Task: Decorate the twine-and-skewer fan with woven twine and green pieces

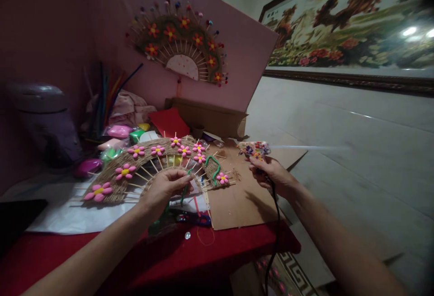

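Note:
My left hand (168, 184) pinches a green cord (185, 194) between thumb and fingers, over the inner arc of a fan-shaped craft (111, 193) of sticks wound with brown twine. Pink flowers with yellow centres dot the craft. Near its right end a wavy length of the green cord (217, 169) lies on the twine. To the right, my right hand (267, 174) is closed around a patterned hot glue gun (254, 148). A clear glue stick (298, 147) points out to its right, and a black cable (275, 223) hangs below.
Under the craft's right end lies a cardboard sheet (237, 212) on the red-covered table (237, 246). Scissors (196, 218) and a small clear bead (187, 236) sit near the front. Bagged coloured clay (118, 131) is at the left. A finished fan (135, 43) leans on a pink board (244, 56).

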Tool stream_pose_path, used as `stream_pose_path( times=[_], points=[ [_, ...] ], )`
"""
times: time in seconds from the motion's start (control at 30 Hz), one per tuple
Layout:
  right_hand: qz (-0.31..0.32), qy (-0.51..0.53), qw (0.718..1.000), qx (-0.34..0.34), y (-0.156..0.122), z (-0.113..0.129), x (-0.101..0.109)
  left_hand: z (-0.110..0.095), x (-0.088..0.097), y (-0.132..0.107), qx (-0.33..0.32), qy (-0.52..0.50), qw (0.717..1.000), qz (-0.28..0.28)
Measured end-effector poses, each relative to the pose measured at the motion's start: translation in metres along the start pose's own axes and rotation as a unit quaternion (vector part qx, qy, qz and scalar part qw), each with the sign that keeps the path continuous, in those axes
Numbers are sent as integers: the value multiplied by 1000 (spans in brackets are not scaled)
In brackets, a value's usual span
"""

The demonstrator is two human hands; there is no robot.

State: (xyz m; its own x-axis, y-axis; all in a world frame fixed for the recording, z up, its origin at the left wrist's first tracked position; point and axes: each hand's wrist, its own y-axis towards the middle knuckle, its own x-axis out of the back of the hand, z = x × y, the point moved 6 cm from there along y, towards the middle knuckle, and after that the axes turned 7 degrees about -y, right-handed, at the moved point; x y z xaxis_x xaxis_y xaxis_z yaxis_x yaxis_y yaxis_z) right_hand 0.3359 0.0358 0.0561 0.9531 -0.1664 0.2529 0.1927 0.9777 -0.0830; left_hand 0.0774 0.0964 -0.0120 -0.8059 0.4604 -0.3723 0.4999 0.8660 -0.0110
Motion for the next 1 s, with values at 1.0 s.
stream_pose_path(
  times=[1.0],
  points=[
    [180, -190, 963, -65, 65, 16, -105, -2, -5, -4, -5, -14, 1000, -3]
  ],
)
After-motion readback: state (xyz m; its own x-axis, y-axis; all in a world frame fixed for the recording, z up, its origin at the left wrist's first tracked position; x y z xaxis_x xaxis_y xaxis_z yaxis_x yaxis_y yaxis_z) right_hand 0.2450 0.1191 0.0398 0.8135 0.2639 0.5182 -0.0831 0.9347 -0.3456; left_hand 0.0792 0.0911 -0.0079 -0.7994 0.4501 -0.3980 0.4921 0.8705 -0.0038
